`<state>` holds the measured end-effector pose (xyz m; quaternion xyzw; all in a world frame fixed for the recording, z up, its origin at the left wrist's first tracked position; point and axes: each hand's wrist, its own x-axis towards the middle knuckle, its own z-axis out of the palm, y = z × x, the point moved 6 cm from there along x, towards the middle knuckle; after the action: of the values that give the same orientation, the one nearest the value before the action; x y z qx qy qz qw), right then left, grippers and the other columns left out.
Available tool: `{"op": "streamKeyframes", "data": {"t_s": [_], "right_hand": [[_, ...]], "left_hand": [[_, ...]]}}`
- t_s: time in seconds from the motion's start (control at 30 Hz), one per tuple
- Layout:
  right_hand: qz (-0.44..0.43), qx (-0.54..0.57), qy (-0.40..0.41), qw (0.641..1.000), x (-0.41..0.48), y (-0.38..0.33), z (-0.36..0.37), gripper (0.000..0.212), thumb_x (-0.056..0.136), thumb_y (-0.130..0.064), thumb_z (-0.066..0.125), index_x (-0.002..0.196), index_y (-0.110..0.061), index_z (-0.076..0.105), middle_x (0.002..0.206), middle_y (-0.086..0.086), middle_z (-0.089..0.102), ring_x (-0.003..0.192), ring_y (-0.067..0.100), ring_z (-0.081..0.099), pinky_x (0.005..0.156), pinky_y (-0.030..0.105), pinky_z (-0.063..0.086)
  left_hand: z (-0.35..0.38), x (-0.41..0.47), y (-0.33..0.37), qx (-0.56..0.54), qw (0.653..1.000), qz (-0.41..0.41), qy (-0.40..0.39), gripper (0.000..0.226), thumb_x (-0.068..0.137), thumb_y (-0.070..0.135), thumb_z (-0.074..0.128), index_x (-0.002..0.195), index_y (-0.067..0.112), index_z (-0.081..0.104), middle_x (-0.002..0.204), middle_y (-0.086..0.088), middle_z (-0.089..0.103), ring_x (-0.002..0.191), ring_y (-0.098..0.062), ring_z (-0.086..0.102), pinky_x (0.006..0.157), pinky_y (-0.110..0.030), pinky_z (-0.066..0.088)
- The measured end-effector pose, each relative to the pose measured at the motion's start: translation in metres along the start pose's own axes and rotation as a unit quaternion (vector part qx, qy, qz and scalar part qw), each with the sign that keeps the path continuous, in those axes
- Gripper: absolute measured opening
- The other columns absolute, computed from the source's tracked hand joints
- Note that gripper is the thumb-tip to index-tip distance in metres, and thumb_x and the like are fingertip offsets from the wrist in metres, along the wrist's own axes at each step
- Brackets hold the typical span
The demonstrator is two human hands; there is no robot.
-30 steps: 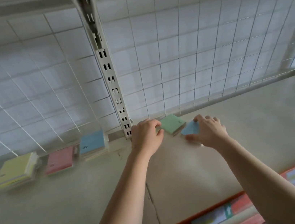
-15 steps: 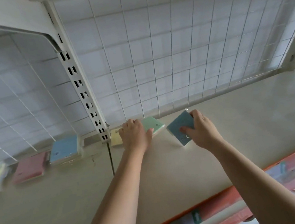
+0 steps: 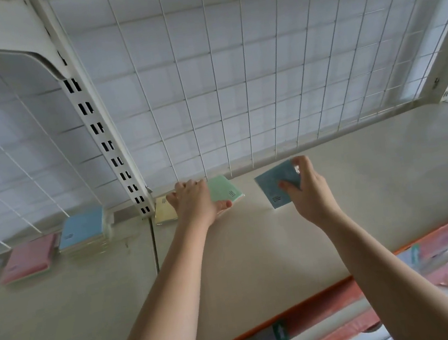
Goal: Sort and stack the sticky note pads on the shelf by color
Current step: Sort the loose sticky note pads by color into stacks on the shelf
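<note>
One blue pad (image 3: 273, 189) carried rightward, left hand (image 3: 193, 203) unmoved

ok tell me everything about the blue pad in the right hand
The blue pad is square, muted blue, with small dark print near its lower corner and glossy wrap glinting at the top. It tilts toward the camera over the shelf, apart from the green pad. The right hand pinches its right edge.
</note>
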<state>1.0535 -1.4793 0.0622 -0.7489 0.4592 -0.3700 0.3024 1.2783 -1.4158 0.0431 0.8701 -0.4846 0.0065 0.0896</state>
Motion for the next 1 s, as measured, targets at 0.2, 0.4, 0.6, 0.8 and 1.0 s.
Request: {"op": "streamKeyframes", "data": {"t_s": [0.2, 0.4, 0.6, 0.8, 1.0], "right_hand": [[-0.003, -0.006, 0.018, 1.0, 0.001, -0.003, -0.004, 0.021, 0.086, -0.014, 0.062, 0.091, -0.012, 0.041, 0.087, 0.002, 0.054, 0.08, 0.028, 0.05, 0.063, 0.031, 0.035], [0.011, 0.017, 0.027, 0.999, -0.005, -0.011, 0.0, 0.022, 0.086, -0.012, 0.062, 0.09, -0.012, 0.04, 0.079, -0.005, 0.049, 0.077, 0.025, 0.048, 0.063, 0.031, 0.037], [0.011, 0.038, 0.018, 0.999, -0.015, -0.027, 0.021, 0.024, 0.085, -0.015, 0.064, 0.092, -0.013, 0.041, 0.088, 0.002, 0.053, 0.079, 0.024, 0.051, 0.059, 0.03, 0.04], [0.009, 0.076, 0.008, 0.997, -0.03, -0.063, 0.052, 0.038, 0.08, -0.014, 0.068, 0.106, -0.017, 0.041, 0.098, 0.003, 0.057, 0.084, 0.022, 0.057, 0.062, 0.031, 0.05], [-0.017, 0.086, -0.027, 0.996, -0.05, -0.114, 0.099, 0.03, 0.08, -0.015, 0.067, 0.106, -0.024, 0.054, 0.091, -0.005, 0.061, 0.083, 0.015, 0.059, 0.064, 0.028, 0.05]], "left_hand": [[-0.006, -0.016, 0.006, -0.249, 0.968, -0.008, 0.032, 0.078, 0.06, 0.026, 0.088, 0.125, 0.018, 0.047, 0.122, -0.006, 0.04, 0.103, -0.03, 0.056, 0.084, -0.034, 0.044], [-0.012, -0.033, -0.006, -0.344, 0.938, 0.002, 0.048, 0.058, 0.069, 0.012, 0.081, 0.119, 0.026, 0.054, 0.12, -0.002, 0.049, 0.094, -0.018, 0.052, 0.076, -0.023, 0.037], [-0.033, -0.049, -0.033, -0.368, 0.928, 0.009, 0.061, 0.076, 0.075, 0.01, 0.076, 0.136, 0.031, 0.036, 0.084, 0.001, 0.061, 0.078, -0.021, 0.057, 0.063, -0.027, 0.042], [-0.051, -0.062, -0.081, -0.374, 0.924, 0.002, 0.073, 0.048, 0.079, 0.013, 0.072, 0.122, 0.024, 0.053, 0.101, 0.003, 0.066, 0.09, -0.018, 0.061, 0.07, -0.025, 0.043], [-0.073, -0.083, -0.154, -0.363, 0.925, -0.003, 0.114, 0.029, 0.083, 0.011, 0.067, 0.112, 0.013, 0.062, 0.096, 0.004, 0.065, 0.086, -0.015, 0.059, 0.059, -0.012, 0.033]]}}
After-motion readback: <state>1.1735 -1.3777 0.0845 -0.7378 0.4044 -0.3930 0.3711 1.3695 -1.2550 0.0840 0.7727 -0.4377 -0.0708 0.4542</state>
